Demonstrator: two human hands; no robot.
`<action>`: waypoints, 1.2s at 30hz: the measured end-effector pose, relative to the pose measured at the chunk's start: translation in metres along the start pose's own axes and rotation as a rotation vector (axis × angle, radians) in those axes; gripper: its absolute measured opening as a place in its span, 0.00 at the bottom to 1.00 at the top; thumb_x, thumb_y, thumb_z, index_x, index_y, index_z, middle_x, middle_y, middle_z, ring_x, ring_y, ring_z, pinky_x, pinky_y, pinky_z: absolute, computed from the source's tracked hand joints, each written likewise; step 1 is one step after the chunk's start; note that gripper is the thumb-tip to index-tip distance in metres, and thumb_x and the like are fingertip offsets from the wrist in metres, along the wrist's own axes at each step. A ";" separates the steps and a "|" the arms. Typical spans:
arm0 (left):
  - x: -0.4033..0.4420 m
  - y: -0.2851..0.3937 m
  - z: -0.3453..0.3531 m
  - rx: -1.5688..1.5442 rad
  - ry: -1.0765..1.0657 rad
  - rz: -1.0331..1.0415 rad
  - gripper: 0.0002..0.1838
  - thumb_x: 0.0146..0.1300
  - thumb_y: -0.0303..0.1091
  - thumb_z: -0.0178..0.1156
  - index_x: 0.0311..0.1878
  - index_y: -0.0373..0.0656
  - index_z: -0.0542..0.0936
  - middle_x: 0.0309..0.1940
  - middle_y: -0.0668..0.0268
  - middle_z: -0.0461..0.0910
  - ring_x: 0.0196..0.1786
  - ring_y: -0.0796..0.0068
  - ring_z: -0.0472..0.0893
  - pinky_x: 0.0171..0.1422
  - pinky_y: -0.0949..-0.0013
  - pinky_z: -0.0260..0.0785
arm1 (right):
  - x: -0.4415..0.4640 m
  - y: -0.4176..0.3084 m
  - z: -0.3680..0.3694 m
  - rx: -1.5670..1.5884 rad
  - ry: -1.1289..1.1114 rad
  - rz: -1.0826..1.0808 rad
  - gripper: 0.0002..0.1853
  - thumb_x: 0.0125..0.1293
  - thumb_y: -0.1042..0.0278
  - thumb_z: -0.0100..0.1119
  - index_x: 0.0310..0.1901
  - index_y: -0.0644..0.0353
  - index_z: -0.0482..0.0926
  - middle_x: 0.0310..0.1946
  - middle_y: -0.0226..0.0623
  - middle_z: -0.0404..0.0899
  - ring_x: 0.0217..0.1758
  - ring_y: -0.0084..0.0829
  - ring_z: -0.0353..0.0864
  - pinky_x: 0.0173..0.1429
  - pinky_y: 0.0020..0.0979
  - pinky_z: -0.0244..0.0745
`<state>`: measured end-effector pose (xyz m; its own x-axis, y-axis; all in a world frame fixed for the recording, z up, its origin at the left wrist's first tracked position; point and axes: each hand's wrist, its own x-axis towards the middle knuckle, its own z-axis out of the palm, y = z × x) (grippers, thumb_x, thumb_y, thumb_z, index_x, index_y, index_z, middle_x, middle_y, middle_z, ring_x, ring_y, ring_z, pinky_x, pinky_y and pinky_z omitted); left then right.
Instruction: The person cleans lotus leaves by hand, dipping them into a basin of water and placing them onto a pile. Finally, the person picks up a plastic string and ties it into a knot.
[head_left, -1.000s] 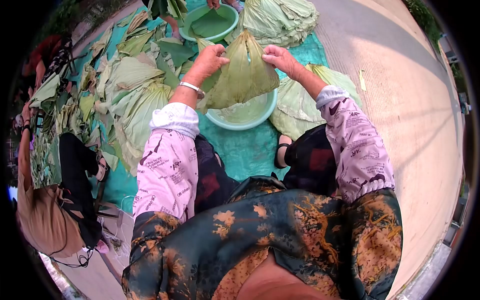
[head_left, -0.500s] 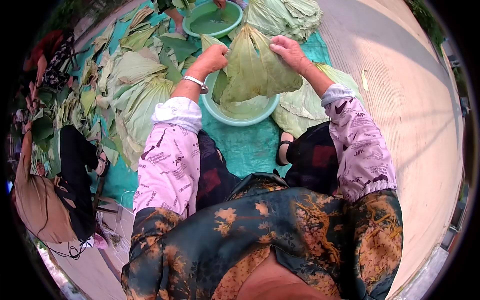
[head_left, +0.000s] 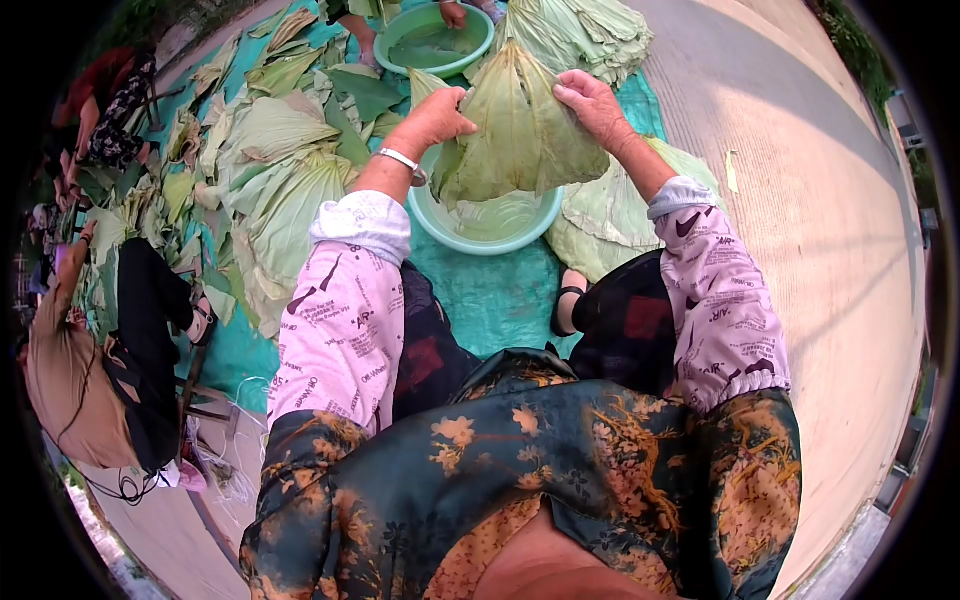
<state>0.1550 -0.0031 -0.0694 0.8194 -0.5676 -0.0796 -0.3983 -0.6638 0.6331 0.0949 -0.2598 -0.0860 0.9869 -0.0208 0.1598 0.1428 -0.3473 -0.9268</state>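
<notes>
A large pale green lotus leaf (head_left: 515, 130) with radiating veins and a slit near its top hangs spread out in front of me. My left hand (head_left: 437, 117), a bracelet at its wrist, is closed on the leaf's left side. On the upper right edge, my right hand (head_left: 595, 105) pinches the leaf between thumb and fingers. Below the leaf stands a light green basin (head_left: 485, 247) with water in it, its far part hidden by the leaf. Just right of the basin lies a stack of flattened lotus leaves (head_left: 610, 225).
A green tarp (head_left: 470, 300) covers the ground, with leaf heaps (head_left: 275, 190) at the left and another leaf pile (head_left: 585, 35) at the back. A second basin (head_left: 435, 40) has another person's hand (head_left: 453, 14) over it. A seated person (head_left: 90, 390) is at the left.
The leaf and both hands have shifted slightly right in the view. My left thumb now points more toward the leaf. The other person's hand has moved slightly at the far basin.
</notes>
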 end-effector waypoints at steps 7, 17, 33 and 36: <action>-0.002 -0.005 -0.005 0.150 0.019 -0.032 0.18 0.41 0.26 0.61 0.40 0.42 0.79 0.31 0.56 0.80 0.33 0.62 0.78 0.41 0.66 0.69 | 0.001 0.008 -0.004 -0.027 0.036 -0.020 0.11 0.61 0.65 0.56 0.41 0.61 0.74 0.33 0.24 0.76 0.37 0.15 0.70 0.43 0.20 0.67; -0.002 -0.015 -0.009 -0.240 0.049 -0.071 0.13 0.56 0.32 0.59 0.41 0.34 0.77 0.32 0.65 0.79 0.35 0.78 0.77 0.40 0.72 0.69 | -0.001 0.029 -0.018 0.042 0.090 0.020 0.15 0.58 0.63 0.58 0.43 0.64 0.75 0.32 0.31 0.78 0.36 0.21 0.73 0.43 0.24 0.69; -0.012 0.041 0.017 -0.836 -0.313 -0.174 0.19 0.54 0.35 0.65 0.45 0.34 0.75 0.37 0.62 0.79 0.38 0.78 0.78 0.44 0.70 0.73 | -0.012 0.043 -0.065 -0.201 0.215 0.071 0.14 0.61 0.61 0.56 0.43 0.62 0.75 0.31 0.28 0.77 0.35 0.18 0.72 0.42 0.22 0.68; -0.007 0.040 0.050 -0.717 -0.457 -0.200 0.20 0.52 0.31 0.65 0.48 0.34 0.75 0.41 0.63 0.79 0.41 0.76 0.78 0.49 0.71 0.70 | -0.026 0.053 -0.085 -0.300 0.232 0.048 0.13 0.61 0.61 0.56 0.41 0.61 0.75 0.28 0.27 0.76 0.33 0.19 0.71 0.41 0.23 0.68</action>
<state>0.1125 -0.0501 -0.0816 0.5390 -0.7153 -0.4447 0.2163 -0.3927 0.8939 0.0701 -0.3576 -0.1104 0.9438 -0.2437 0.2234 0.0346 -0.5992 -0.7999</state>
